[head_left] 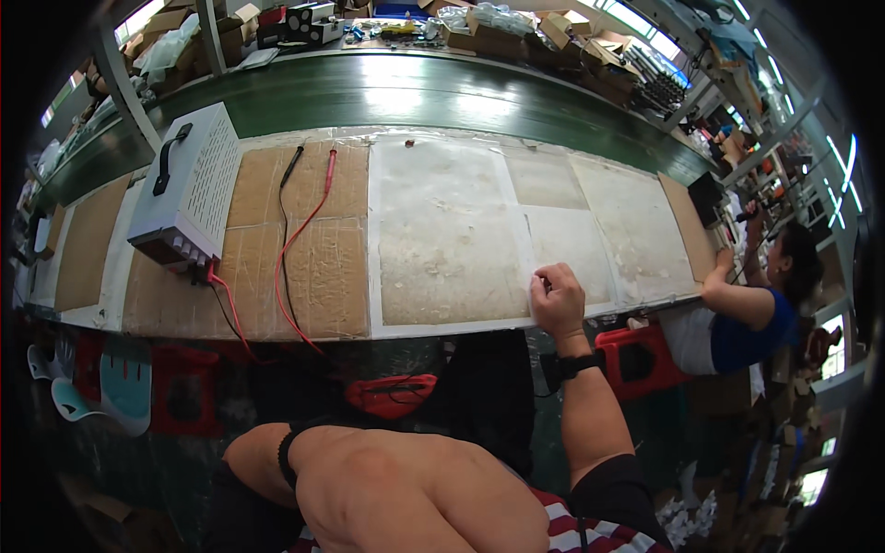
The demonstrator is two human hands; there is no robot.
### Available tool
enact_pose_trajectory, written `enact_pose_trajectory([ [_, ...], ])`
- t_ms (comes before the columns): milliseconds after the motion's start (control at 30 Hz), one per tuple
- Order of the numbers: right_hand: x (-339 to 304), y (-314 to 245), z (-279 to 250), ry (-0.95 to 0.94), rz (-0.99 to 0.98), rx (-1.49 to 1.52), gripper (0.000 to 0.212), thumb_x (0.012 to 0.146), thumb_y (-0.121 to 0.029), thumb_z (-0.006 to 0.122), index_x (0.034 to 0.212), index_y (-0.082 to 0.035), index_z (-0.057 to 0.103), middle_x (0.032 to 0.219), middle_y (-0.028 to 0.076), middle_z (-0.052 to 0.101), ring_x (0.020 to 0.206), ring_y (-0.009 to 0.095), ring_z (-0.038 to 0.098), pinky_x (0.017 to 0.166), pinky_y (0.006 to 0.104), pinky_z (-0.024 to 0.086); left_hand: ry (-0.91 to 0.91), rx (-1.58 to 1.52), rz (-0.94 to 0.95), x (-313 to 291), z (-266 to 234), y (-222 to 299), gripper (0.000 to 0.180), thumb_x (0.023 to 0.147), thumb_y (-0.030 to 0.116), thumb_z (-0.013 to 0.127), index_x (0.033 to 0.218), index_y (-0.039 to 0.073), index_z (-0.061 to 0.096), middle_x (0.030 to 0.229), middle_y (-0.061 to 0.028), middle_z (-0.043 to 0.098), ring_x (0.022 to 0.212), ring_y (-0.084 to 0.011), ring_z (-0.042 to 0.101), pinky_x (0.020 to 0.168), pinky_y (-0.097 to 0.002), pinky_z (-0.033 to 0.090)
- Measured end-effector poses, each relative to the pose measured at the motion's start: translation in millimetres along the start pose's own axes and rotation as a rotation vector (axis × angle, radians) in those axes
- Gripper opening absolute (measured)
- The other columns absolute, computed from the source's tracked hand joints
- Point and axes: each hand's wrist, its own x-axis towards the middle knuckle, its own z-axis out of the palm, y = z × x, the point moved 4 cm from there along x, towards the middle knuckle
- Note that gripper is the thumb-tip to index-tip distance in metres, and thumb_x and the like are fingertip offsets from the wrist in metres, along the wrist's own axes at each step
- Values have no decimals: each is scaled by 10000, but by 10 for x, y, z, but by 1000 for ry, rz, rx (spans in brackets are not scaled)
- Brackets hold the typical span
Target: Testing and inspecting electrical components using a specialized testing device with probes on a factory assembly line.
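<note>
While the right hand (559,300), nothing visibly held, lies curled narrow at the workbench's (452,328) near edge (left hand (396,479): grip indeterminable), a snag on the red lead (277,267) overhanging that edge could drag its probe (332,159).

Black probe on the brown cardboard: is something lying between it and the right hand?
Yes: the red probe lies on the cardboard between the black probe and the right hand. Otherwise, nothing visible stands there, only flat table covering.
</note>
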Motion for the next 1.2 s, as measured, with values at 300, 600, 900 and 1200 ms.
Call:
enact_pose_trajectory([
  [300,-13,20,18,-20,-28,-10,36,872,-92,689,882,-57,694,850,98,643,702,248,655,652,359,538,-122,-223,-49,-96,-45,-91,236,1033,122,601,1031,-80,723,757,-151,634,572,-254,569,509,-347,412],
  [600,3,22,9,-15,-26,-25,47,879,-104,687,880,-57,689,861,98,641,714,253,653,661,365,539,-185,-260,225,-242,-64,-330,225,1040,107,545,893,-31,645,864,-161,668,811,-367,678,715,-390,528],
  [900,7,7,-5,-27,18,-15,63,888,-137,688,885,-74,688,868,91,643,726,273,669,668,393,549,-233,-237,220,92,-10,-181,260,1065,92,555,1087,-64,762,698,-95,551,486,-201,489,436,-320,350],
  [1200,-6,5,-3,-25,-1,-38,66,887,-138,687,882,-72,687,869,95,640,721,274,668,663,395,547,-300,-316,59,17,-72,-268,212,1046,75,589,1015,-38,765,696,-73,545,505,-176,497,444,-309,347],
])
